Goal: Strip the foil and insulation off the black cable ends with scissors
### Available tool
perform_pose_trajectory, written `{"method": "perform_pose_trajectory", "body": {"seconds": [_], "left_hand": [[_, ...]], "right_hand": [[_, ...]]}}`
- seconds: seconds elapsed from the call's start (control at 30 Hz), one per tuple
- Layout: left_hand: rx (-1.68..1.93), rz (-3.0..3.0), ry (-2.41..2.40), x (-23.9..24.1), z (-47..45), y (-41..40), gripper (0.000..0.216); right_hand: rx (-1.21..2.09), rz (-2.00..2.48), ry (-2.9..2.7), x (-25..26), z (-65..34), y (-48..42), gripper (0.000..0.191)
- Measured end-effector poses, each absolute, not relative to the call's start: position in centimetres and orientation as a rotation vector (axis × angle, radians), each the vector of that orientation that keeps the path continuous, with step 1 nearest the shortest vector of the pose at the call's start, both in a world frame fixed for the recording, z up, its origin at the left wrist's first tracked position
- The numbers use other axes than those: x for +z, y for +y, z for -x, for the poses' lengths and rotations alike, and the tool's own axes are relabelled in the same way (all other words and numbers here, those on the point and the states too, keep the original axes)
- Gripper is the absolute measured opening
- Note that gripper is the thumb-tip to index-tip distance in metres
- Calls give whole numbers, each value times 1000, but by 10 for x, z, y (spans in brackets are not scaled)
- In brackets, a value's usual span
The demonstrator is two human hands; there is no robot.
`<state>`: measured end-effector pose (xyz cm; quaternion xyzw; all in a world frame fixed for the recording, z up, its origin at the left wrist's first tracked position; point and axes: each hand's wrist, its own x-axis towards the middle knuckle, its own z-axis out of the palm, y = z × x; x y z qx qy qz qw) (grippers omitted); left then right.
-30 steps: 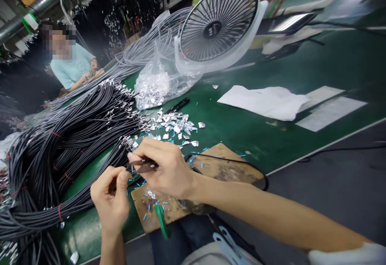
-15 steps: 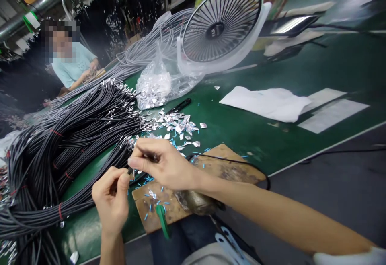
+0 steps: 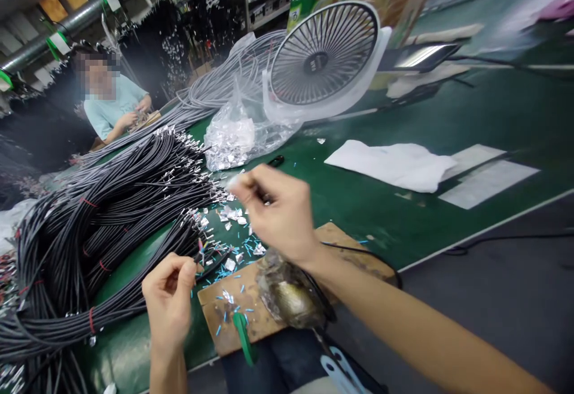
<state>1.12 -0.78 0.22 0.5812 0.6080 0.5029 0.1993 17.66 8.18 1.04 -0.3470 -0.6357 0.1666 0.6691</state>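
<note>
My left hand [image 3: 168, 295] pinches the end of a black cable, and thin coloured wires [image 3: 201, 250] stick up past the fingertips. My right hand [image 3: 282, 211] is held up to the right of it, with thumb and finger closed on a small whitish scrap, probably foil, blurred by motion. Something dark shows inside the curl of the right fingers; I cannot make out what it is. Under that hand lie silver foil scraps [image 3: 231, 214] and bits of blue tubing. Bundles of black cables [image 3: 130, 185] with stripped ends fill the left side.
A wooden board [image 3: 213, 310] at the table edge carries a dark metal device [image 3: 291, 295] and a green clamp handle [image 3: 244, 337]. Behind stand a clear bag [image 3: 231, 143] of foil scraps and a white fan [image 3: 325, 59]. White cloth [image 3: 388, 164] lies right. A person [image 3: 116, 107] sits far left.
My right hand has parted from the cable end and moved up and right with the small scrap. The coloured wires now show. My left hand has stayed nearly in place.
</note>
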Motion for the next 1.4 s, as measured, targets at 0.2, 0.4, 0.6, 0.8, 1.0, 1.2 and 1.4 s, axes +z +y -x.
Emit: {"method": "perform_pose_trajectory", "body": {"seconds": [0.2, 0.4, 0.6, 0.8, 1.0, 1.2, 1.4], "left_hand": [[1647, -1626, 1711, 4, -15, -3, 18], [1630, -1716, 1764, -3, -15, -5, 18], [1650, -1825, 1755, -2, -18, -4, 12], [1611, -2059, 1841, -2, -20, -5, 8], [1638, -2128, 1847, -9, -19, -5, 6], [1674, -2184, 1813, -12, -17, -5, 6], [1674, -2200, 1825, -11, -17, -6, 7]], "right_hand": [[654, 536, -1653, 4, -160, 69, 7], [680, 453, -1708, 5, -163, 66, 10], [651, 450, -1727, 0, -161, 67, 7], [649, 464, -1729, -5, -161, 67, 9], [653, 484, -1715, -1, -162, 68, 10], [797, 521, -1651, 5, -162, 68, 13], [806, 521, -1701, 5, -163, 68, 16]]}}
